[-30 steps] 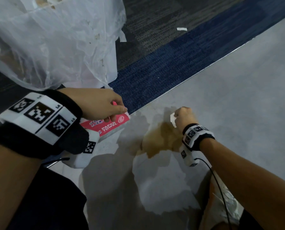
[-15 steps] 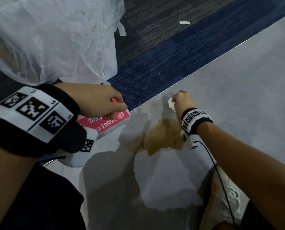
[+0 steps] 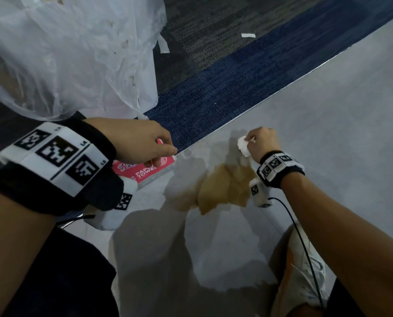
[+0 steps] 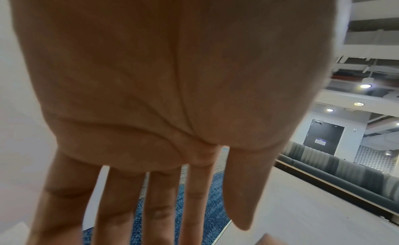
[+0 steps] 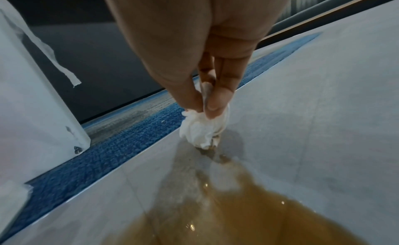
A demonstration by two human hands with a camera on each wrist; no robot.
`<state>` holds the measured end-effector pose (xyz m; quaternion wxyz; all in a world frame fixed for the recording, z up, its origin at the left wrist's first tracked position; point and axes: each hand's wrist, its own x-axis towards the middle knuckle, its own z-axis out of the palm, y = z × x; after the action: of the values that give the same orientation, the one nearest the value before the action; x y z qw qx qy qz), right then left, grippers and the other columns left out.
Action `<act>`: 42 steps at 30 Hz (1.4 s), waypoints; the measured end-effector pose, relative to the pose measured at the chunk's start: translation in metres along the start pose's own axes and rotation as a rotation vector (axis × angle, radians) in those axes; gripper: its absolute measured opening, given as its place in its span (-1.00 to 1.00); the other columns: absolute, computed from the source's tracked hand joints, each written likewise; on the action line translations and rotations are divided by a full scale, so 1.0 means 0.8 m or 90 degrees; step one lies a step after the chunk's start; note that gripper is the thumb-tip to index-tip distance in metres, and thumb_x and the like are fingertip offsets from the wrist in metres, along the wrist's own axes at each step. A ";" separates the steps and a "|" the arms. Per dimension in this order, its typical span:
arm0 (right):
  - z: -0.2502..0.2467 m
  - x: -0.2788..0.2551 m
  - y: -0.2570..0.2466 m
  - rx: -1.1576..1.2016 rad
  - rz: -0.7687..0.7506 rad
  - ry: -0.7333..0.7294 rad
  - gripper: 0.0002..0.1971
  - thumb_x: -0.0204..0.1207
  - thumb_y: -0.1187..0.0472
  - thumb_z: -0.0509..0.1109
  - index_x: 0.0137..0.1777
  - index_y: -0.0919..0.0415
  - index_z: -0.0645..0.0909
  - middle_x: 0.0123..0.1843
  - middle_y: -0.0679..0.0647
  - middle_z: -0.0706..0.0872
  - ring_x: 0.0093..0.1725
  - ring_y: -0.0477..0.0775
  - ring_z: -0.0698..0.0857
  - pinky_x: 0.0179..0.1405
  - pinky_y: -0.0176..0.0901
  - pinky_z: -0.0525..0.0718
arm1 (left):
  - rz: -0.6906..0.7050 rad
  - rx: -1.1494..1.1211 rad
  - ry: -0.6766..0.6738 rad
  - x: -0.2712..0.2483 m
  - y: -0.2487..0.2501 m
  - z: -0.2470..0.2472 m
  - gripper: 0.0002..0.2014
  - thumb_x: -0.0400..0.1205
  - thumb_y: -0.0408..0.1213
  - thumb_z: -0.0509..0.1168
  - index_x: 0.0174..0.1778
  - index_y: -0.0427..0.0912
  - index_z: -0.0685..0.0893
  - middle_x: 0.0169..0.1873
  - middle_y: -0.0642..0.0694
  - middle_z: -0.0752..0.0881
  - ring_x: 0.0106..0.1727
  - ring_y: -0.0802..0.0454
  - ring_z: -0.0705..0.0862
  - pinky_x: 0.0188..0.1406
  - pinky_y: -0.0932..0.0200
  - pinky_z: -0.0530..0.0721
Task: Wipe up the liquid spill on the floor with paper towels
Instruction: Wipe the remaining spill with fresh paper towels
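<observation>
A brown liquid spill (image 3: pixel 225 188) lies on the grey floor, seen close up in the right wrist view as a spill (image 5: pixel 237 214) with a thin wet streak at its far end. My right hand (image 3: pixel 261 143) pinches a crumpled white paper towel wad (image 3: pixel 243 145) between thumb and fingers. In the right wrist view the hand (image 5: pixel 202 108) holds the wad (image 5: pixel 202 129) down on the floor at the streak's far tip. My left hand (image 3: pixel 145 143) rests on a pink paper towel pack (image 3: pixel 145 172), left of the spill. Its fingers (image 4: pixel 164 197) are straight.
A large clear plastic bag (image 3: pixel 65 53) stands at the back left. Blue and grey carpet (image 3: pixel 213 94) borders the grey floor along a metal strip (image 3: pixel 259 106). A white scrap (image 3: pixel 248 35) lies on the carpet. My white shoe (image 3: pixel 305 271) and a black cable (image 3: pixel 300 225) are at the bottom right.
My right hand has carried the wad away from me, from the spill's upper edge to its far tip near the carpet. The left hand has stayed on the pack.
</observation>
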<state>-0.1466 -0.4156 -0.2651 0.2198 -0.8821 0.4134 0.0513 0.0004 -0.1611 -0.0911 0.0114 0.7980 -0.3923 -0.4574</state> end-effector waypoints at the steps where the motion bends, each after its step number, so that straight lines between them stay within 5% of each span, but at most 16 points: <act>1: 0.001 0.003 -0.005 0.002 -0.002 -0.003 -0.68 0.42 0.48 0.23 -0.02 0.23 0.76 0.18 0.33 0.66 0.13 0.34 0.66 0.18 0.00 0.65 | -0.005 -0.002 -0.001 0.000 -0.003 0.000 -0.76 0.68 0.03 0.13 0.02 0.04 0.65 -0.23 0.07 0.80 -0.11 0.06 0.79 0.14 -0.10 0.71; 9: 0.016 -0.037 -0.010 -0.118 0.029 -0.157 -0.78 0.47 0.42 0.31 0.06 0.29 0.69 0.14 0.31 0.68 0.05 0.37 0.70 0.03 0.05 0.72 | -0.022 -0.021 -0.002 0.002 -0.008 0.001 -0.72 0.69 0.01 0.12 0.14 -0.01 0.64 -0.21 0.06 0.81 -0.13 0.12 0.79 0.16 0.01 0.70; 14: 0.030 -0.097 -0.068 0.000 -0.039 -0.077 -0.80 0.26 0.35 0.31 -0.20 0.20 0.74 -0.07 0.25 0.70 -0.06 0.33 0.72 -0.04 -0.01 0.70 | -0.020 -0.016 0.001 0.006 -0.013 0.000 -0.72 0.69 0.02 0.11 0.14 -0.01 0.63 -0.19 0.05 0.82 -0.12 0.11 0.79 0.10 0.08 0.69; 19: 0.092 -0.148 -0.146 -0.019 -0.162 -0.165 -0.80 0.50 0.30 0.30 0.06 0.22 0.70 0.13 0.22 0.63 0.03 0.32 0.70 -0.03 0.03 0.62 | -0.016 -0.030 0.000 0.007 -0.026 0.004 -0.75 0.69 0.01 0.13 0.09 0.01 0.63 -0.22 0.05 0.82 -0.12 0.09 0.79 0.14 0.01 0.70; 26: 0.099 -0.168 -0.144 -0.125 -0.251 -0.263 -0.73 0.61 0.33 0.19 0.28 0.26 0.54 0.25 0.27 0.54 0.11 0.36 0.66 0.03 0.11 0.61 | -0.025 -0.039 -0.004 0.001 -0.028 0.004 -0.82 0.71 0.00 0.11 0.05 0.07 0.57 -0.19 0.05 0.81 -0.12 0.14 0.77 -0.17 0.26 0.59; 30: 0.080 -0.145 -0.096 -0.131 -0.138 -0.272 -0.72 0.49 0.34 0.27 0.16 0.17 0.65 0.18 0.23 0.66 0.14 0.32 0.69 0.06 0.02 0.64 | -0.012 -0.037 0.001 0.002 -0.024 0.002 -0.77 0.70 -0.01 0.12 0.04 0.01 0.63 -0.20 0.04 0.82 -0.11 0.09 0.78 0.02 0.14 0.68; 35: 0.053 -0.127 -0.047 -0.071 0.028 -0.158 -0.66 0.49 0.35 0.23 0.17 0.10 0.70 0.18 0.26 0.72 0.16 0.32 0.68 0.12 -0.02 0.62 | -0.005 -0.025 0.001 0.004 -0.025 0.002 -0.73 0.69 0.03 0.11 0.11 0.01 0.64 -0.21 0.04 0.81 -0.14 0.10 0.78 0.15 0.01 0.69; 42: 0.087 -0.183 -0.121 -0.018 -0.183 -0.173 -0.78 0.47 0.38 0.27 -0.01 0.12 0.66 0.02 0.17 0.62 -0.08 0.30 0.70 -0.12 0.05 0.65 | -0.004 -0.019 0.001 0.007 -0.019 0.002 -0.71 0.69 0.01 0.12 0.14 -0.03 0.64 -0.20 0.03 0.82 -0.12 0.08 0.79 0.17 -0.03 0.70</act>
<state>-0.1629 -0.2280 -0.2544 0.2661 -0.9201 0.2489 0.1439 0.0100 -0.1535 -0.1022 0.0216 0.7993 -0.3828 -0.4627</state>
